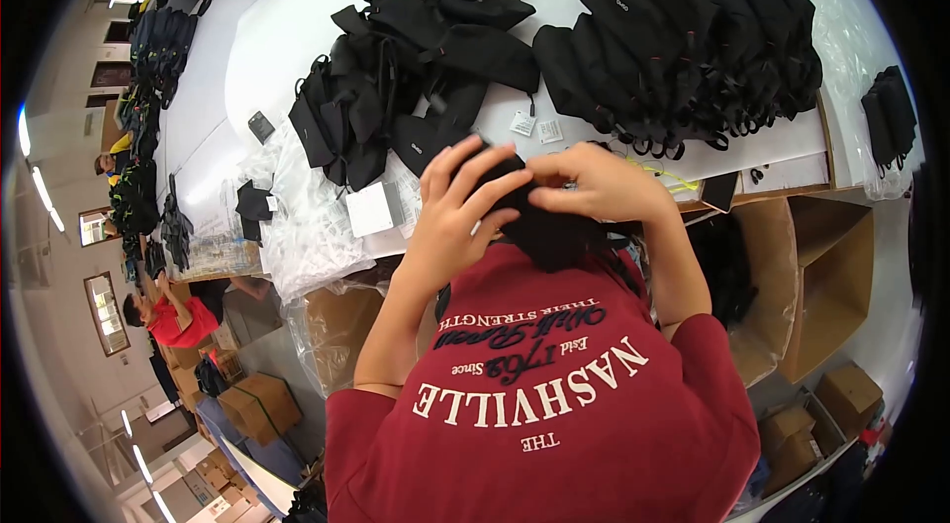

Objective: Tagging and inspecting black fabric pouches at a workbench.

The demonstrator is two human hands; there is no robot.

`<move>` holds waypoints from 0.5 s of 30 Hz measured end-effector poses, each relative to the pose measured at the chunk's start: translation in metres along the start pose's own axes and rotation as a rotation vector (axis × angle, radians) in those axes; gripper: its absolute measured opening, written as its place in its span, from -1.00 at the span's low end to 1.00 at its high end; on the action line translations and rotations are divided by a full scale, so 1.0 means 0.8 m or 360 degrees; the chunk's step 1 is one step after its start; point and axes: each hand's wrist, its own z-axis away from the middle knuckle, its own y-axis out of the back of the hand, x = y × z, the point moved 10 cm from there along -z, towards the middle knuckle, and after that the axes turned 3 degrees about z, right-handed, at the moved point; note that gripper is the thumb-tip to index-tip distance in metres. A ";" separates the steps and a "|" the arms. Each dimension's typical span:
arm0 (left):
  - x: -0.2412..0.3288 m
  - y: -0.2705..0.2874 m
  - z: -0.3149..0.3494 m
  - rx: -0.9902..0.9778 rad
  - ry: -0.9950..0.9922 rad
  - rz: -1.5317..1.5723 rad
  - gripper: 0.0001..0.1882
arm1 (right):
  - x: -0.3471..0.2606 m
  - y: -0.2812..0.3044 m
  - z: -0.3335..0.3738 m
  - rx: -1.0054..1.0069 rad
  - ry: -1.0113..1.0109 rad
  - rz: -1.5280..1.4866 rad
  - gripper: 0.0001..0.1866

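Observation:
Close to my chest, at the table's front edge, I hold a black fabric pouch (556,234). My left hand (457,204) has its fingers bent over the pouch's left and upper part. From the other side, my right hand (596,189) is closed, with thumb and forefinger pinched at the pouch's upper part. Whatever small part lies between those fingertips is hidden. Just beyond my hands is a loose heap of black pouches (396,68). Two small white printed tags (535,126) lie to the right of that heap.
A large stack of black pouches (693,38) covers the table's far right. At left are clear plastic bags (312,226) and a white box (372,210). A dark phone-like slab (719,191) sits at the front edge. Open cardboard boxes (826,276) stand below right; co-workers are far left.

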 end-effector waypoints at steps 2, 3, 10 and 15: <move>-0.003 -0.005 0.010 -0.0010 0.0007 0.0107 -0.66 | -0.001 -0.017 0.005 -0.0155 0.0007 -0.0044 -0.72; -0.003 -0.012 0.018 -0.0015 0.0003 0.0104 -0.66 | 0.008 -0.028 0.009 -0.0318 -0.0143 0.0021 -0.66; 0.000 -0.007 0.042 0.0067 0.0043 0.0312 -0.72 | 0.017 -0.028 0.022 -0.0049 -0.0155 0.0119 -0.73; 0.005 -0.001 0.037 -0.0079 0.0072 0.0332 -0.72 | -0.021 -0.011 0.031 0.0242 -0.0120 0.0309 -0.81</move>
